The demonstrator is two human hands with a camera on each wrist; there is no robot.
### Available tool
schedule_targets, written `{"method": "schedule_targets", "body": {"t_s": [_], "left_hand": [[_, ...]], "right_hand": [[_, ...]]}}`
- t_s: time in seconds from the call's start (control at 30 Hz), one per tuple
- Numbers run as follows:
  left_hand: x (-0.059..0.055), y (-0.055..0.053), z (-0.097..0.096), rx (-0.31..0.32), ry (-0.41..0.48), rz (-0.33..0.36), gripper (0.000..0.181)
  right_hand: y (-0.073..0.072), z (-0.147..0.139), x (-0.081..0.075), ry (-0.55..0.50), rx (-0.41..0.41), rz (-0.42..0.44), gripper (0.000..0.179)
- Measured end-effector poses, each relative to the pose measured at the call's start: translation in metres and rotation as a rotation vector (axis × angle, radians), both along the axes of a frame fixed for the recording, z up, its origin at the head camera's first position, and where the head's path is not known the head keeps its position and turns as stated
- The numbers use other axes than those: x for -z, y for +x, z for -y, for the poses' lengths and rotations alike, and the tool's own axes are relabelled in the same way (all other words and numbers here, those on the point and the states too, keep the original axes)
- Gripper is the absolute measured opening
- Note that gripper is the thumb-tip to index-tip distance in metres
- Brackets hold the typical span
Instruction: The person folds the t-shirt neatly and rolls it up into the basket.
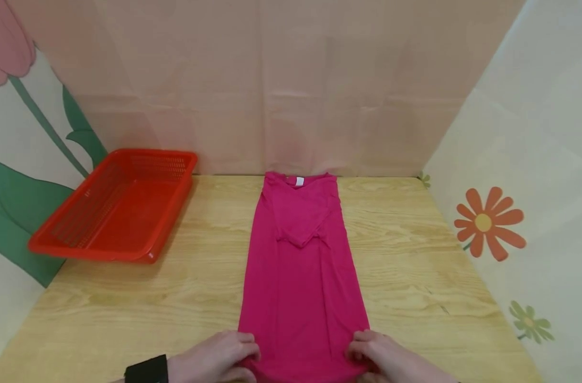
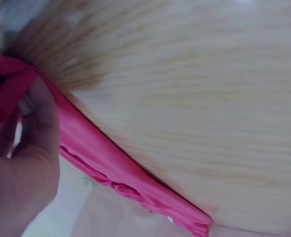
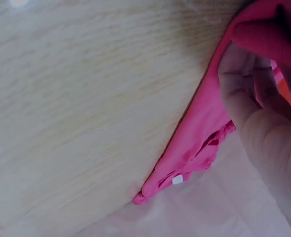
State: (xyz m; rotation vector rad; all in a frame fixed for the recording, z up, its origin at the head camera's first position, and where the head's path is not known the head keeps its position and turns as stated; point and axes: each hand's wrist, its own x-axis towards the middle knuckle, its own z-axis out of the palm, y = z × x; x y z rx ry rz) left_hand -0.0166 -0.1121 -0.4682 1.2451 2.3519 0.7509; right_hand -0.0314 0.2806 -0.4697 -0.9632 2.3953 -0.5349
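Observation:
A magenta garment (image 1: 300,287), its sides folded inward into a long strip, lies on the table with its neckline and white label at the far end. At its near end my left hand (image 1: 219,356) grips the left corner of the hem, and my right hand (image 1: 386,356) grips the right corner. In the left wrist view, the fingers of my left hand (image 2: 29,148) curl around the raised fabric (image 2: 101,143). From the right wrist, my right hand (image 3: 264,108) likewise pinches a lifted edge of the cloth (image 3: 199,128).
A red plastic basket (image 1: 128,213) with perforated sides stands at the back left of the wooden table (image 1: 415,255). A pinkish sheet (image 1: 319,80) hangs behind the far edge. Flower-printed panels flank both sides. A black band (image 1: 147,369) is on my left wrist.

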Motion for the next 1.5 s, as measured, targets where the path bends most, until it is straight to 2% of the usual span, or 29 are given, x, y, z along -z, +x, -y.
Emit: {"method": "schedule_targets", "body": {"t_s": [0.1,0.17,0.23,0.3,0.37,0.47,0.5,0.6,0.73,0.83,0.9,1.1,1.33,1.4,1.5], "left_hand": [[-0.002,-0.001,0.004,0.057,0.013,-0.017,0.014],[-0.003,-0.002,0.006,0.088,0.016,-0.030,0.013],[-0.003,-0.004,0.008,0.110,0.018,-0.037,0.014],[-0.003,-0.006,0.010,0.107,0.043,0.018,0.016],[-0.001,-0.009,0.011,0.070,0.082,0.094,0.016],[0.007,-0.013,0.013,-0.042,0.163,0.241,0.019],[0.008,-0.014,0.014,-0.086,0.179,0.280,0.019],[0.010,-0.014,0.014,-0.210,0.210,0.412,0.021],[0.005,-0.014,0.011,-0.325,0.211,0.538,0.024],[0.003,-0.014,0.009,-0.382,0.194,0.573,0.026],[0.002,-0.015,0.009,-0.411,0.180,0.601,0.026],[0.000,-0.018,0.009,-0.468,0.176,0.723,0.023],[-0.004,-0.017,0.008,-0.498,0.152,0.909,0.018],[-0.005,-0.016,0.007,-0.506,0.131,0.923,0.017],[-0.006,-0.014,0.005,-0.527,0.124,0.901,0.012]], "right_hand": [[0.003,0.010,-0.024,0.000,0.026,0.058,0.009],[0.004,0.013,-0.029,-0.026,0.038,0.083,0.003],[0.002,0.012,-0.029,-0.071,0.049,0.120,0.007],[-0.001,0.006,-0.020,-0.153,0.016,0.058,0.010],[-0.003,0.001,-0.014,-0.220,-0.007,-0.026,0.011],[-0.004,-0.003,-0.004,-0.313,-0.029,-0.221,0.011],[-0.004,-0.003,-0.003,-0.321,-0.011,-0.240,0.010],[-0.001,0.000,-0.009,-0.255,0.106,-0.158,0.006],[-0.003,0.002,-0.016,-0.135,0.272,0.049,0.011],[-0.005,0.001,-0.016,-0.127,0.322,0.093,0.011],[-0.005,0.001,-0.014,-0.135,0.336,0.085,0.012],[-0.004,0.001,-0.011,-0.148,0.383,0.070,0.008],[0.000,0.000,-0.011,-0.193,0.452,0.155,0.010],[0.001,0.000,-0.012,-0.195,0.466,0.177,0.012],[0.002,0.000,-0.012,-0.183,0.494,0.164,0.015]]}}
